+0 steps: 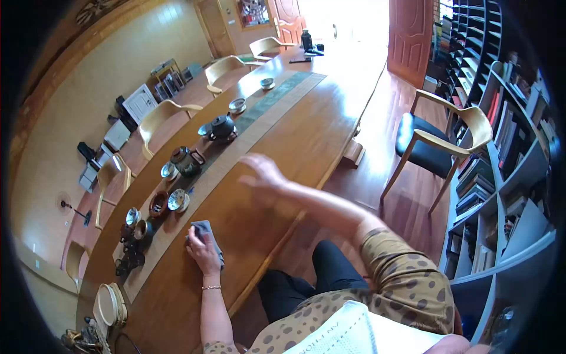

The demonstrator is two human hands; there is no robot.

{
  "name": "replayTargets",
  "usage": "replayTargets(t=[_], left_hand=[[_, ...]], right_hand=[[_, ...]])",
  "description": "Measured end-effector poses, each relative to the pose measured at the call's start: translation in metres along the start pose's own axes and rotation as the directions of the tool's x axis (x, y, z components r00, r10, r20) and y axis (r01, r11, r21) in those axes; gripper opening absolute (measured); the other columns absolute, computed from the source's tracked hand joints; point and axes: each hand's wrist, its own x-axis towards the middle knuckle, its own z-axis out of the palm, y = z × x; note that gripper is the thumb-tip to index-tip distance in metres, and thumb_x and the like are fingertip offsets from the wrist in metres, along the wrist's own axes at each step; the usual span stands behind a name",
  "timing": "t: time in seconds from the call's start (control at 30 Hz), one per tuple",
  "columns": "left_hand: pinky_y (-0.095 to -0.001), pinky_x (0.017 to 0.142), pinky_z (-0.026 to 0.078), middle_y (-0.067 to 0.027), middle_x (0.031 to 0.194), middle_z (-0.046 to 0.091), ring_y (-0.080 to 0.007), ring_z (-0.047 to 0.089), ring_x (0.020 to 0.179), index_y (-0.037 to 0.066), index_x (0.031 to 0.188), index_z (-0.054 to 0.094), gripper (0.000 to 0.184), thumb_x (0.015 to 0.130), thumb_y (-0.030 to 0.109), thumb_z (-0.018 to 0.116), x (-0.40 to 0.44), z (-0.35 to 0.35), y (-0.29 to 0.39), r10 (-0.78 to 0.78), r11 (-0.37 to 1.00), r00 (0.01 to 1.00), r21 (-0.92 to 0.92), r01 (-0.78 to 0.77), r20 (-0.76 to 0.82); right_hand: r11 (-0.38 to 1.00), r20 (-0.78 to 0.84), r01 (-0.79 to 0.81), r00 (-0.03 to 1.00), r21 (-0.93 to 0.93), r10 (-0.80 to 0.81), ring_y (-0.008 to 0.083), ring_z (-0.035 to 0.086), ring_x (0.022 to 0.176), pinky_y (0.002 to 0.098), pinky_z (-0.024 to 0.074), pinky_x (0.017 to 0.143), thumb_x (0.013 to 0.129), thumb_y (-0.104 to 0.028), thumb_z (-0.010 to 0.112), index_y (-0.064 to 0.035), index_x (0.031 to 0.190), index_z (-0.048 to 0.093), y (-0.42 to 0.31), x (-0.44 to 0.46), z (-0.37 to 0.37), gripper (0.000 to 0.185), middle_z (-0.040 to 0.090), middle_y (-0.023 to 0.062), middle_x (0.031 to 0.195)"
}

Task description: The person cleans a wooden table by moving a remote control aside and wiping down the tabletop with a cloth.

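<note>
My left hand (204,253) is on the wooden table, its fingers curled over a folded grey cloth (216,241). A thin bracelet circles that wrist. My right hand (263,175) is over the table's near side, fingers spread and somewhat smeared by motion, with nothing visible in it. Closest beyond the left hand are a patterned tea bowl (177,199) and a brown bowl (158,203) on the table runner (203,187). A dark teapot with a handle (187,161) stands farther along. Past it sits a second dark teapot (223,126) on a stand.
More lidded or saucered cups (237,105) line the runner. Dark small pieces (131,259) and a round pale tray (108,304) lie at the near left end. A wooden armchair (436,133) stands to the right, before bookshelves (501,171). Several chairs line the far side.
</note>
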Motion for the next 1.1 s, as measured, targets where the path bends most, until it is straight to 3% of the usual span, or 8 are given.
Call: replayTargets(t=[0.1,0.2,0.23,0.5,0.67,0.87,0.97,1.1], left_hand=[[-0.0478,0.110,0.028,-0.0251,0.144,0.040,-0.0403,0.037,0.134,-0.003,0.140,0.033,0.063,0.101,0.045,0.041,0.002,-0.005,-0.003,-0.038,0.963,0.946,-0.266,-0.053,-0.323],[-0.0465,0.107,0.032,-0.0232,0.137,0.048,-0.0390,0.044,0.128,-0.003,0.136,0.040,0.050,0.099,0.029,0.050,-0.020,-0.049,0.027,0.059,0.985,0.923,-0.128,-0.115,-0.379],[-0.0470,0.107,0.032,-0.0222,0.137,0.049,-0.0383,0.044,0.128,-0.002,0.135,0.042,0.048,0.098,0.027,0.052,-0.033,-0.059,0.027,0.098,0.992,0.930,-0.037,-0.119,-0.355],[-0.0479,0.104,0.033,-0.0224,0.135,0.051,-0.0374,0.047,0.126,0.003,0.125,0.055,0.041,0.094,0.029,0.057,-0.159,-0.121,-0.007,0.038,0.919,0.969,0.389,0.063,-0.245],[-0.0537,0.103,0.032,-0.0187,0.138,0.050,-0.0359,0.044,0.129,0.007,0.126,0.054,0.041,0.096,0.035,0.054,-0.213,-0.131,-0.039,-0.169,0.737,0.903,0.558,0.382,-0.394],[-0.0624,0.109,0.021,-0.0133,0.145,0.044,-0.0351,0.036,0.138,0.011,0.134,0.049,0.043,0.099,0.036,0.048,-0.206,-0.130,-0.035,-0.270,0.586,0.895,0.678,0.445,-0.355],[-0.0648,0.109,0.018,-0.0121,0.148,0.042,-0.0345,0.033,0.140,0.012,0.137,0.047,0.044,0.100,0.036,0.046,-0.200,-0.145,-0.045,-0.290,0.569,0.877,0.668,0.480,-0.384],[-0.0620,0.111,0.019,-0.0121,0.146,0.044,-0.0339,0.034,0.139,0.013,0.136,0.049,0.045,0.100,0.040,0.045,-0.204,-0.148,-0.071,-0.332,0.522,0.832,0.648,0.555,-0.445]], right_hand=[[0.994,0.300,-0.038,0.954,0.100,0.007,0.0347,0.033,0.138,0.0541,0.0277,0.110,0.083,-0.050,0.066,-0.0146,0.140,0.044,-0.100,-0.015,0.056,0.070,0.041,0.0153,0.145],[0.994,0.557,-0.098,0.823,-0.053,0.111,0.0439,0.027,0.139,0.0579,0.0174,0.112,0.083,-0.066,0.053,-0.0176,0.141,0.047,-0.160,-0.030,0.086,0.076,0.038,0.0216,0.147],[0.986,0.751,-0.115,0.640,-0.117,0.164,0.0472,0.024,0.139,0.0604,0.0136,0.113,0.083,-0.069,0.049,-0.0104,0.137,0.051,-0.171,-0.028,0.090,0.080,0.044,0.0258,0.142],[0.987,0.506,-0.011,0.857,-0.161,0.093,0.0511,0.012,0.142,0.0660,0.0111,0.111,0.084,-0.072,0.046,-0.0030,0.140,0.043,-0.215,-0.044,0.105,0.089,0.024,0.0338,0.150],[0.976,0.667,-0.058,0.722,-0.209,0.186,0.0474,0.006,0.145,0.0650,0.0071,0.113,0.087,-0.063,0.050,-0.0108,0.146,0.039,-0.222,-0.040,0.123,0.080,0.014,0.0281,0.156],[0.971,0.648,0.236,0.745,-0.031,-0.160,0.0381,0.022,0.143,0.0624,0.0106,0.112,0.091,-0.051,0.047,-0.0168,0.140,0.049,-0.178,-0.047,0.157,0.060,0.033,0.0150,0.152],[0.910,0.530,0.402,0.795,-0.097,-0.295,0.0269,0.041,0.125,0.0531,0.0291,0.100,0.086,-0.045,0.051,-0.0239,0.122,0.063,-0.121,-0.032,0.115,0.043,0.051,0.0033,0.130],[0.922,0.523,0.229,0.852,-0.311,-0.035,0.0209,0.044,0.124,0.0516,0.0349,0.094,0.086,-0.040,0.047,-0.0297,0.116,0.063,-0.010,0.001,0.034,0.035,0.054,-0.0014,0.126]])
